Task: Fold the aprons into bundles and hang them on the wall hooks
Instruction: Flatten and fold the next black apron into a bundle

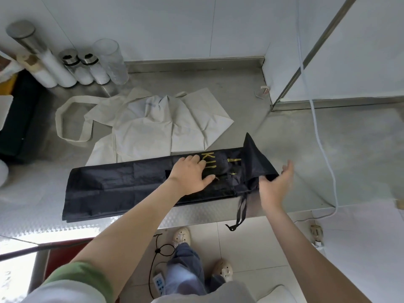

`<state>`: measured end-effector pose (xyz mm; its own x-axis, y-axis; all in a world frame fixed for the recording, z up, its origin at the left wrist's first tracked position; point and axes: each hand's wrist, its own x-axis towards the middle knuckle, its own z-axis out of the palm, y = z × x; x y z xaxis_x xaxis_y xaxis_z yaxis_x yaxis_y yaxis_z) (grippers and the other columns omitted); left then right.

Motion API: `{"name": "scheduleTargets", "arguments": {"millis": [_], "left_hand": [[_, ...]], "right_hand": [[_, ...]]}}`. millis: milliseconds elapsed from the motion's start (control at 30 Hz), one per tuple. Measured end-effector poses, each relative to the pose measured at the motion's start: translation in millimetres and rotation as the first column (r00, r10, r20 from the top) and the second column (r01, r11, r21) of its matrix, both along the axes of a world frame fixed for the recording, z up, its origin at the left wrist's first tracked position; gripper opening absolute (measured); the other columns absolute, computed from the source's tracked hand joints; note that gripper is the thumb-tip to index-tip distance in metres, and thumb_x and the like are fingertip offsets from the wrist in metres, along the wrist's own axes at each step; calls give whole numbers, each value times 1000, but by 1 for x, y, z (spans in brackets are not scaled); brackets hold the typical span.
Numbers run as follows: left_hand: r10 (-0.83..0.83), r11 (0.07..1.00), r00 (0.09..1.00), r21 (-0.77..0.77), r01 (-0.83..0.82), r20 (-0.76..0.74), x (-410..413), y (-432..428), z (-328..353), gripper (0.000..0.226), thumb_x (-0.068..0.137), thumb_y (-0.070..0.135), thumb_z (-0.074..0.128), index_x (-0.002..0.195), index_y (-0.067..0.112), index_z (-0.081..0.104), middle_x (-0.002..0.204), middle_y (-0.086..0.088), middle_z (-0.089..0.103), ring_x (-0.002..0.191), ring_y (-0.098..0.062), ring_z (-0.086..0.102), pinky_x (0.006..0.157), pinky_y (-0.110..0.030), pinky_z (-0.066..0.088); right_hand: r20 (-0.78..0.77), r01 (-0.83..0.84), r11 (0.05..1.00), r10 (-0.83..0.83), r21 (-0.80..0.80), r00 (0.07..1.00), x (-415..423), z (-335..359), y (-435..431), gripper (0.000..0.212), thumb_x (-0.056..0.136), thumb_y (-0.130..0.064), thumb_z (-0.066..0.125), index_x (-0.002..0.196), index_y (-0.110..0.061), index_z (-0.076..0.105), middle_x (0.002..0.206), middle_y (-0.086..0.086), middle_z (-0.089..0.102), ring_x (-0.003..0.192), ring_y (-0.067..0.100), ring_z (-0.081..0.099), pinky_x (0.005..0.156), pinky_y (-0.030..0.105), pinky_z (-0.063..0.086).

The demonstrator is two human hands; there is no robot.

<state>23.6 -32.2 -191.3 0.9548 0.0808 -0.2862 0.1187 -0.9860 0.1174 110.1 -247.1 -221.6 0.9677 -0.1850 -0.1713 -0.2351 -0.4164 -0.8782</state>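
Nearby, a cream apron point(153, 119) touches the black apron point(122, 184); canisters point(87, 68) stand behind.

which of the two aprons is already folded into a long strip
The black apron with yellow lettering, nearest the front edge of the counter, under the left hand. The cream apron behind it lies spread out and creased, neck loop loose.

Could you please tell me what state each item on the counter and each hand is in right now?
Black fabric apron with yellow lettering: folded into a long strip, right corner raised, ties hanging off the steel counter.
Cream fabric apron: unfolded, rumpled, lying flat.
Left hand: open, pressing the black apron.
Right hand: open, at the apron's right end.
Two steel-lidded glass jars: lids on.
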Motion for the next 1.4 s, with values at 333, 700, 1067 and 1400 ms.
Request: {"name": "scheduleTargets", "arguments": {"millis": [333, 700, 1067, 1400], "left_hand": [[-147, 983, 989, 106, 147, -1, 13, -42, -21, 84, 87, 66, 45, 148, 12, 23, 144, -8, 32, 130, -27, 34, 110, -38, 24], [-267, 963, 960, 56, 263, 80, 27, -64, -21, 59, 98, 38, 40, 149, 13, 25, 150, -5, 29, 134, -24, 31, 113, -37, 18], [-146, 976, 989, 157, 149, -31, 45, -77, -23, 43, 99, 17, 42, 140, 13, 29, 130, -8, 46, 117, -25, 47, 95, -33, 38], [-55, 946, 966, 296, 131, -251, 11, -40, -16, 61, 92, -1, 48, 144, 8, 19, 127, -9, 45, 106, -23, 55, 71, -29, 45]], "right_hand": [[56, -545, 749, 606, -377, 794, 8, -1, -29, 69, 88, 7, 49, 147, -25, 37, 136, 3, 53, 123, 20, 49, 101, 30, 37], [-173, 81, 997, -77, 15, 982, 37, 11, -64, 63, 86, 16, 37, 144, -8, 36, 129, 10, 50, 125, 24, 47, 92, 22, 34], [-428, -781, 206, 740, -589, 518, 51, -25, -60, 57, 105, -38, 15, 151, -22, -13, 160, -2, -16, 146, 13, -18, 115, 31, -15], [-559, -833, 132, 684, -537, 468, 56, -20, -60, 58, 104, -38, 10, 149, -20, -22, 157, -3, -27, 144, 14, -25, 116, 34, -16]]}}
